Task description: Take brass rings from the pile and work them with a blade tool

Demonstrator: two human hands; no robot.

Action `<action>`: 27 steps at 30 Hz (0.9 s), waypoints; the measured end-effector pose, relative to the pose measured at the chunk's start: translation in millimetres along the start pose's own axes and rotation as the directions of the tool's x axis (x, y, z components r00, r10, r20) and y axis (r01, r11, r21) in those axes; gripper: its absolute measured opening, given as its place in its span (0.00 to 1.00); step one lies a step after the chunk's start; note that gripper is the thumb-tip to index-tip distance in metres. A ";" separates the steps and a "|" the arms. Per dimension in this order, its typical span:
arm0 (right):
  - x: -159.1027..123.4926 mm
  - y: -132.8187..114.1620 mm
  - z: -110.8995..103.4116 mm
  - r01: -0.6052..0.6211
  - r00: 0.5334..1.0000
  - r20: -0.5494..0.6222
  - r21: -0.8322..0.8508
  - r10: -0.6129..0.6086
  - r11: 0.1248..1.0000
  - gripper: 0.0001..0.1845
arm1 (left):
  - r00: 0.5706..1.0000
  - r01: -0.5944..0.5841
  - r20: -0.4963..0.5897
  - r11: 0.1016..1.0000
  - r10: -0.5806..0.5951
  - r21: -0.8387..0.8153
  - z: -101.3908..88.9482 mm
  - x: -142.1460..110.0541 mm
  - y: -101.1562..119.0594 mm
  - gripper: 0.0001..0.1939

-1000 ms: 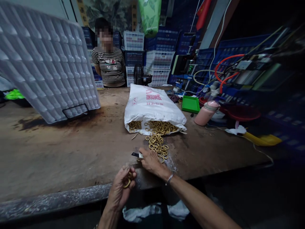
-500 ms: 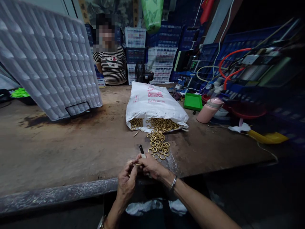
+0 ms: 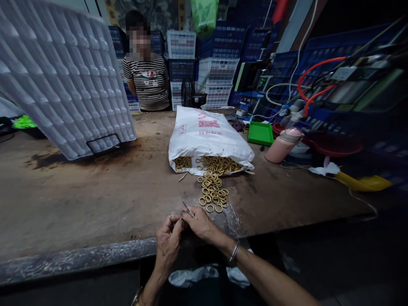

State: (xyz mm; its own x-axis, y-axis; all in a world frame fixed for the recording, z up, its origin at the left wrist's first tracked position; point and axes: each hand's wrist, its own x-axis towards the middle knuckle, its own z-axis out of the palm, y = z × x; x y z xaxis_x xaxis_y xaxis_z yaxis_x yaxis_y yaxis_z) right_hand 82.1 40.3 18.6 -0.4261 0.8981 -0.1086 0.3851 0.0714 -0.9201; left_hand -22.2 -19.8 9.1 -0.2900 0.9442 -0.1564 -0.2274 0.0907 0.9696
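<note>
Meeting over the near edge of the worn brown tabletop (image 3: 105, 199), the two hands worked close together, where one second before they had been apart. The left hand (image 3: 167, 240) had its fingers pinched narrow on a small gold-coloured metal ring (image 3: 181, 219), mostly hidden, probably one of the loose kind. The right hand (image 3: 200, 223), above a shiny silver bracelet (image 3: 234, 251), gripped a slim blade tool (image 3: 188, 208); its dark blade, broadside half a second earlier, now showed as a thin slanted line.

Just beyond lay a spill of smooth, round gold-coloured rings (image 3: 214, 194), trailing from the open mouth of a white woven sack (image 3: 210, 138) printed in red. More rings filled that mouth. To the left leaned a translucent ribbed plastic sheet (image 3: 66, 80), with a dark bowl (image 3: 34, 133) of bright green pieces (image 3: 24, 122) behind it. On the right stood a pink bottle (image 3: 283, 148), near a shallow green plastic tray (image 3: 260, 134) and a round red basin (image 3: 339, 146).

Across the table, a person in a striped shirt (image 3: 146, 83) stood beside stacked slotted plastic crates, white (image 3: 181, 44) and blue (image 3: 228, 40).
</note>
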 end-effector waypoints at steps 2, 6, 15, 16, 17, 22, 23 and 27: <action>0.7 1.0 0.3 0.019 1.000 -0.009 -0.056 -0.019 0.998 0.14 | 0.996 0.085 0.002 0.996 -0.085 0.006 -1.9 1.7 -1.4 0.13; 1.8 1.5 0.5 0.038 0.999 0.004 -0.089 -0.038 0.995 0.15 | 0.970 0.222 0.103 0.975 -0.219 -0.019 -7.6 3.9 -3.7 0.15; -0.1 16.9 -3.5 0.122 0.992 0.021 -0.371 -0.123 0.921 0.08 | 0.969 0.241 0.092 0.959 -0.229 -0.150 -4.6 1.2 -3.0 0.15; -2.1 18.1 -3.7 0.163 0.987 0.058 -0.447 -0.153 0.880 0.07 | 0.971 0.236 0.077 0.959 -0.226 -0.155 -3.8 1.4 -2.9 0.16; -4.1 18.7 -3.8 0.193 0.981 0.093 -0.502 -0.169 0.843 0.09 | 0.973 0.230 0.064 0.961 -0.222 -0.157 -3.1 1.7 -2.9 0.17; -9.4 12.6 -2.6 0.204 0.978 0.153 -0.605 -0.138 0.770 0.16 | 0.982 0.187 0.034 0.975 -0.184 -0.120 -2.8 3.2 -4.7 0.19; -9.7 11.0 -2.5 0.200 0.979 0.159 -0.612 -0.129 0.765 0.16 | 0.983 0.184 0.028 0.977 -0.182 -0.112 -2.5 3.1 -5.0 0.19; -10.1 7.5 -2.9 0.187 0.981 0.151 -0.634 -0.117 0.750 0.16 | 0.985 0.172 -0.012 0.983 -0.173 -0.067 0.2 2.4 -4.0 0.20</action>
State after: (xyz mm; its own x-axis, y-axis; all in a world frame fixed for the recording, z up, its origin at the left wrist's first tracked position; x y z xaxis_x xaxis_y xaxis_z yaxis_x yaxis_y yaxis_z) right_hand 91.7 33.0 13.8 -0.5873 0.8074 -0.0557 0.7282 0.4972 -0.4717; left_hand -21.8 -17.9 4.8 -0.2577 0.9102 -0.3243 -0.3354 0.2305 0.9134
